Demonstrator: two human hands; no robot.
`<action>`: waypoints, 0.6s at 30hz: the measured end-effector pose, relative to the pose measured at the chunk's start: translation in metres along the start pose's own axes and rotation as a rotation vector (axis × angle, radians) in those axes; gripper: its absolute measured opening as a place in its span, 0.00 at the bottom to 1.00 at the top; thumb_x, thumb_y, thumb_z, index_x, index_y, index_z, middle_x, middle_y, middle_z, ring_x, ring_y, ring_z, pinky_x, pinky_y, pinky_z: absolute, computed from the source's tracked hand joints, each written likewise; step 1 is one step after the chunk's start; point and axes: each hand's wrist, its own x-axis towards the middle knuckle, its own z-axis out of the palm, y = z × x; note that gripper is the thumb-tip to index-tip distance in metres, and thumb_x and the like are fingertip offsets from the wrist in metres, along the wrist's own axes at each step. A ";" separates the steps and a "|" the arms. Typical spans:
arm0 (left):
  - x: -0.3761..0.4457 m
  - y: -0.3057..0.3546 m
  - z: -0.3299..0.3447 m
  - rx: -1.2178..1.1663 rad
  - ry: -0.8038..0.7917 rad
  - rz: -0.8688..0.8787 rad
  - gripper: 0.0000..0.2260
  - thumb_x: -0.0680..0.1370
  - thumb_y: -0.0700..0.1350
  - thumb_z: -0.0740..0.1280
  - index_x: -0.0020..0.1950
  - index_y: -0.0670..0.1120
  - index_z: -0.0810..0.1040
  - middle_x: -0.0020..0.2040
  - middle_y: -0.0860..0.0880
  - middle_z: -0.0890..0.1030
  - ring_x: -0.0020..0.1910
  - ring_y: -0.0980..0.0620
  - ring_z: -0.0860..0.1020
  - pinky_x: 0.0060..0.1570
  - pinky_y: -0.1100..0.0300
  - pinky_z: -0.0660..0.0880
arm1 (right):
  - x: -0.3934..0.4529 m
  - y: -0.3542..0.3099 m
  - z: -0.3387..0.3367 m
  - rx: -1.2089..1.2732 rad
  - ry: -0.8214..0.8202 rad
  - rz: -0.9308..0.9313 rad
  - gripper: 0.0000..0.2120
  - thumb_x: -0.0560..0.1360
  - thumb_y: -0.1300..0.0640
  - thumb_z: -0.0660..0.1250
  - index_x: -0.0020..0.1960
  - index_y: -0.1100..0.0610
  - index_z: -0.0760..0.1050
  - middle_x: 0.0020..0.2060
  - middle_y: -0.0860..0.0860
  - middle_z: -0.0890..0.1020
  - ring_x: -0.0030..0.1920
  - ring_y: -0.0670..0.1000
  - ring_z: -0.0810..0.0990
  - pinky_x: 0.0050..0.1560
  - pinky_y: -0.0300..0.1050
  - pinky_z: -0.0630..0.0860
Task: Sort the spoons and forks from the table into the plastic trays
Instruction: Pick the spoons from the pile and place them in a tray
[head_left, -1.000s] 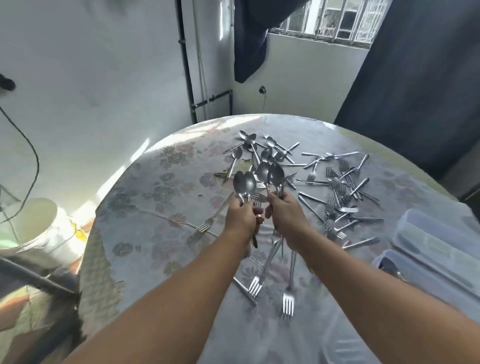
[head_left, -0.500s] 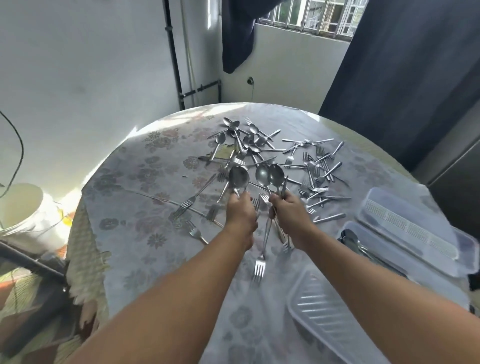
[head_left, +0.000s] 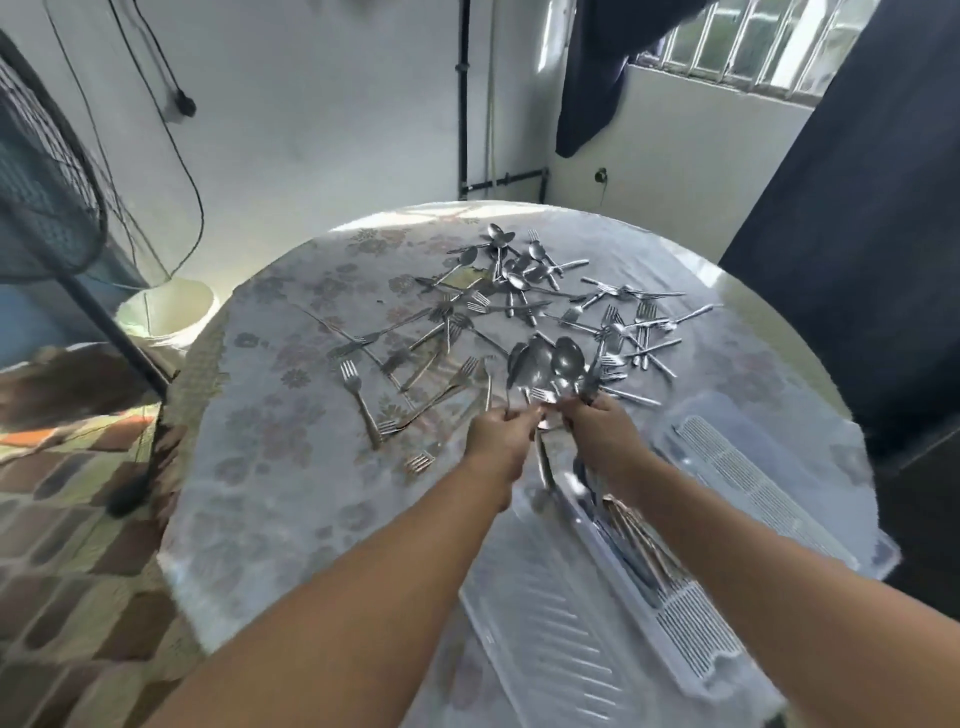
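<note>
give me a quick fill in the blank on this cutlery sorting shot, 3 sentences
1. Both hands, the left hand and the right hand, grip a bunch of ____ with the bowls pointing up.
2. The loose cutlery lies on a ____ table.
3. Beneath the right forearm, the plastic tray already holds some ____.

Missing words: spoons; round; cutlery

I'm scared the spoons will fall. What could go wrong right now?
1. Both hands, left hand and right hand, grip one loose bunch of spoons; one might slip out.
2. Forks lie scattered right beside the hands, so an arm may knock them about.
</note>
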 end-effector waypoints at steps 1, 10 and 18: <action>-0.011 -0.010 0.008 0.013 0.013 -0.004 0.07 0.79 0.48 0.73 0.49 0.45 0.81 0.35 0.49 0.76 0.24 0.55 0.64 0.24 0.65 0.60 | -0.008 0.006 -0.011 -0.010 -0.037 0.000 0.12 0.83 0.55 0.65 0.41 0.52 0.76 0.28 0.47 0.71 0.28 0.47 0.66 0.31 0.44 0.62; -0.060 -0.055 0.043 0.085 0.068 0.062 0.08 0.76 0.46 0.77 0.47 0.42 0.83 0.43 0.47 0.86 0.41 0.51 0.81 0.39 0.60 0.73 | -0.053 0.045 -0.058 -0.037 -0.145 0.023 0.12 0.83 0.58 0.64 0.55 0.68 0.77 0.41 0.57 0.78 0.43 0.54 0.74 0.40 0.45 0.70; -0.074 -0.078 0.065 0.313 0.060 0.105 0.08 0.73 0.47 0.79 0.41 0.46 0.84 0.38 0.51 0.86 0.45 0.51 0.85 0.53 0.52 0.80 | -0.066 0.085 -0.084 -0.076 -0.134 0.047 0.09 0.82 0.52 0.66 0.52 0.55 0.82 0.47 0.59 0.87 0.49 0.57 0.85 0.59 0.63 0.78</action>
